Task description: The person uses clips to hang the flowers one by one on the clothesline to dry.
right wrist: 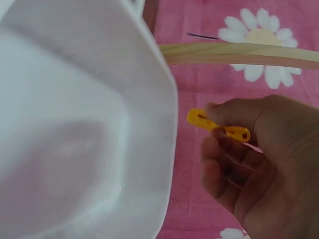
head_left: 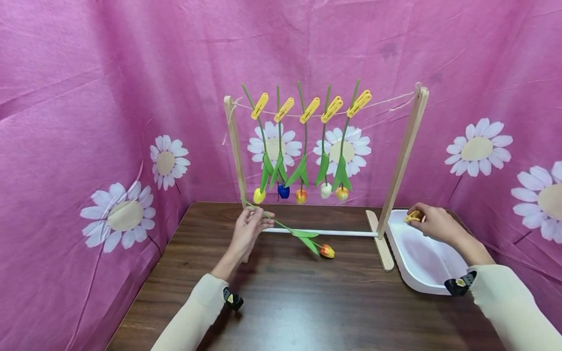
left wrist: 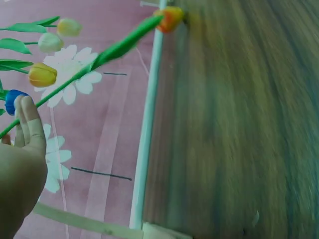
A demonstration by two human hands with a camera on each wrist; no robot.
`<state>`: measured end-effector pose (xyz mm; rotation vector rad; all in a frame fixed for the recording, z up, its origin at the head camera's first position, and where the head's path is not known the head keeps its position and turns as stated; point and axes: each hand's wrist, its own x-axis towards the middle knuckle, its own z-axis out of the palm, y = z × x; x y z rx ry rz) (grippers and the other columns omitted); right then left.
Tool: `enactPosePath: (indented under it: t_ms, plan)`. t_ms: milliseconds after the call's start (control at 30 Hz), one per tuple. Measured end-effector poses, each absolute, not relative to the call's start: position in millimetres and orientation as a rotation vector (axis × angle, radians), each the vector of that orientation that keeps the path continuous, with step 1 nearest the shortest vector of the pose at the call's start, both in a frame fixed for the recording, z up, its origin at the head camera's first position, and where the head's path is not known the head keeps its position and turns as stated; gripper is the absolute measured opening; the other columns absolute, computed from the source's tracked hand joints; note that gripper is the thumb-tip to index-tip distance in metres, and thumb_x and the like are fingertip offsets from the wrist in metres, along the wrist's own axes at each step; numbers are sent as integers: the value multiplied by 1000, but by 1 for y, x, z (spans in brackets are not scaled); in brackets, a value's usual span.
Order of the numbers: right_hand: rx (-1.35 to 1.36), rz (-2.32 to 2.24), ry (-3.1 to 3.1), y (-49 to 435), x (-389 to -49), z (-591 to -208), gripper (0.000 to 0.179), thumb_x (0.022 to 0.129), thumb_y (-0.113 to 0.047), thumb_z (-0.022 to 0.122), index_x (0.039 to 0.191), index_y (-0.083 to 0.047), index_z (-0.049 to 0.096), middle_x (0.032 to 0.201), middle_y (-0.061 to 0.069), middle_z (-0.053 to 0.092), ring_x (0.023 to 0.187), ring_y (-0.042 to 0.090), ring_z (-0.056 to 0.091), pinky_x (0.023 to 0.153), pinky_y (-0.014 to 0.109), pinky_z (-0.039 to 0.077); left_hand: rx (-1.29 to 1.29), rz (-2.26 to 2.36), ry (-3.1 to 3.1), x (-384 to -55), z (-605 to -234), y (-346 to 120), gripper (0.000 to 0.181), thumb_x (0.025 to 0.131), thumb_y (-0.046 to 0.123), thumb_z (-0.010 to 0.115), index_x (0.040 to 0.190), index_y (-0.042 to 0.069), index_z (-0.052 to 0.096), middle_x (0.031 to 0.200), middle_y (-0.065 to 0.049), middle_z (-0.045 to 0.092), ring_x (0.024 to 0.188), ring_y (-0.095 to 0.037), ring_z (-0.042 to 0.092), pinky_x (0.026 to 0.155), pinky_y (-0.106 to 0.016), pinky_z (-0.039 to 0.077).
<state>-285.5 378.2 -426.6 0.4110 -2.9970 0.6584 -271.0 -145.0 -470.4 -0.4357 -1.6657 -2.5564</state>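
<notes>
My left hand point(head_left: 249, 227) pinches the stem of an artificial tulip point(head_left: 327, 251) with an orange-red bloom. The stem slants down to the right, bloom lowest, in front of the frame's white bar. In the left wrist view the bloom point(left wrist: 171, 20) appears at the top. A yellow clothespin point(right wrist: 219, 126) is pinched between the thumb and fingers of my right hand point(head_left: 434, 223), above the tray's far end. Several tulips point(head_left: 301, 196) hang upside down from a string, each held by a yellow clothespin point(head_left: 310, 110): yellow, blue, orange, white and yellow-orange blooms.
The string runs between two wooden posts point(head_left: 403, 161), joined low by a white bar point(head_left: 342, 233). A white tray point(head_left: 406, 278) stands on the right of the brown wooden table point(head_left: 298, 302). Pink cloth point(head_left: 307, 44) with printed daisies surrounds the table.
</notes>
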Motion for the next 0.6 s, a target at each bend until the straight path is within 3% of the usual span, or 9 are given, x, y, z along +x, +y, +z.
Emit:
enactPosePath:
  t_ms: [33,133,300,400,533,600]
  plan:
    - [414,703,-2988,377,-285,-425,28,99,-13,74,117,6,65,87,10,69,62,12,61,50,29,51,-416,-2554,-1664,-271,-469,-143,5,111,9,56,113,4,58,102,-8,80,89,-15,76,92,-36,65]
    - [460,745,-2924,375,-283,-420,27,101,-14,73,119,5,67,91,10,69,60,7,58,49,27,51,-409,-2519,-1685,-271,-467,-140,7,106,2,63,113,3,65,103,-5,80,88,-12,75,92,-37,65]
    - [509,673,-2779,367,-280,-406,20,98,-12,76,115,-1,75,102,17,73,74,1,58,59,24,49,-601,-2400,-1754,-272,-463,-135,22,112,13,54,127,-3,58,116,-28,76,93,-18,80,89,-43,67]
    - [459,704,-2731,362,-277,-395,27,97,-8,76,121,1,71,101,22,75,77,-5,58,59,22,50,-680,-2369,-1771,-271,-460,-130,22,111,9,55,130,-4,57,117,-33,73,93,-19,80,90,-44,66]
    - [390,782,-2630,356,-273,-381,37,94,-2,79,125,9,61,98,30,74,73,-16,53,56,14,50,-686,-2343,-1793,-271,-455,-121,19,105,2,65,121,-8,65,109,-21,79,89,-14,79,91,-40,66]
    - [362,791,-2571,353,-271,-373,37,92,-1,81,123,8,61,99,31,73,73,-20,49,56,9,47,-715,-2275,-1834,-272,-451,-117,18,104,2,67,116,-10,68,107,-19,80,87,-15,79,90,-43,66]
